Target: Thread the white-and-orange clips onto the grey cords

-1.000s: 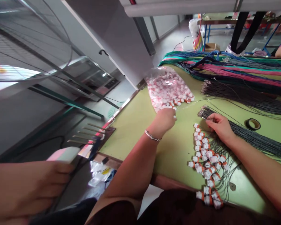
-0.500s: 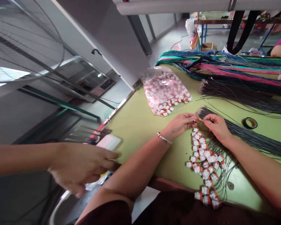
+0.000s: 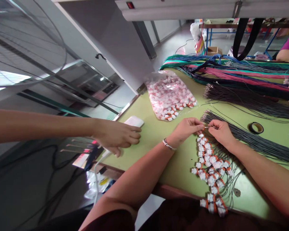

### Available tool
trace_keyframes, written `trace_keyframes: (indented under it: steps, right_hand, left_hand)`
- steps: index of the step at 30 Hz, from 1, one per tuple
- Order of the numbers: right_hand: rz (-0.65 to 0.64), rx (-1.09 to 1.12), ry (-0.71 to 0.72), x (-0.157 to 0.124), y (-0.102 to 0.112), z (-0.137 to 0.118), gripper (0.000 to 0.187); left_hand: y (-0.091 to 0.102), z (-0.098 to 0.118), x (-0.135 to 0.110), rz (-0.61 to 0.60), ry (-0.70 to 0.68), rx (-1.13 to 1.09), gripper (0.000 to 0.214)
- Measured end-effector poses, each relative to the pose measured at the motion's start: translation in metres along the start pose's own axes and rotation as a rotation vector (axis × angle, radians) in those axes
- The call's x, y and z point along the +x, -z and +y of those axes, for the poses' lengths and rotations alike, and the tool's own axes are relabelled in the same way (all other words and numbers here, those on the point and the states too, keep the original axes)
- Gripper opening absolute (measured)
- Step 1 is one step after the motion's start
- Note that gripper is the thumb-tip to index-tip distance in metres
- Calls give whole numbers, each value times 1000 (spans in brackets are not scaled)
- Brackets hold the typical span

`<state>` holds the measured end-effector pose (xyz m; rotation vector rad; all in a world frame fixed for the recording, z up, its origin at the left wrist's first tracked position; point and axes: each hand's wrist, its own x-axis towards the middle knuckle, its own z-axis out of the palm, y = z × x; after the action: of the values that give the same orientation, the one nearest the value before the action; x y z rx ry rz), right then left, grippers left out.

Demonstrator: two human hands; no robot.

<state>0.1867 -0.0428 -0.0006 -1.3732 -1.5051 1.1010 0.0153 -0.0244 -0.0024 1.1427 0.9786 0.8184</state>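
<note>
Between the thumb and fingers of my left hand (image 3: 188, 129) is a small orange-and-white connector, mostly hidden by the fingertips. My right hand (image 3: 221, 131) pinches a thin wire (image 3: 206, 127), its bare tip pointing at the connector. The fingertips of both hands nearly meet. Just below them lies a cluster of white-and-orange connectors (image 3: 212, 160) with dark wires attached, trailing to the table's near edge. A bundle of dark grey wires (image 3: 252, 136) with metal ends runs behind my right hand.
A clear bag of connectors (image 3: 170, 91) lies beyond my left hand. Another person's hand (image 3: 118, 134) reaches in from the left over a white device (image 3: 134, 121) with a cable. Coloured wire bundles (image 3: 231, 69) and a tape roll (image 3: 256, 127) are on the green table (image 3: 135, 154).
The other person's hand has moved up and right, and the white device is now farther onto the table. My hands stay nearly in place; the connector is more covered by my fingers.
</note>
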Motion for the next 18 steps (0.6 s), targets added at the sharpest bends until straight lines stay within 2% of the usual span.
trace_keyframes:
  steps: [3,7,13,18]
  right_hand:
    - [-18,-29,0,2,1,3,11]
    - [-106,-15,8,3,4,3,13]
    - [-138,57,-26,2,6,0,14]
    - [-155,45,-27,5,4,4,13]
  left_hand:
    - [-6,-1,-2,52,-75,107,24]
    - [-10,-2,-2,91,-118,60,25]
    - [-2,-6,2,-32,-30,-102,35]
    - [-6,-3,3,-47,-12,12,27]
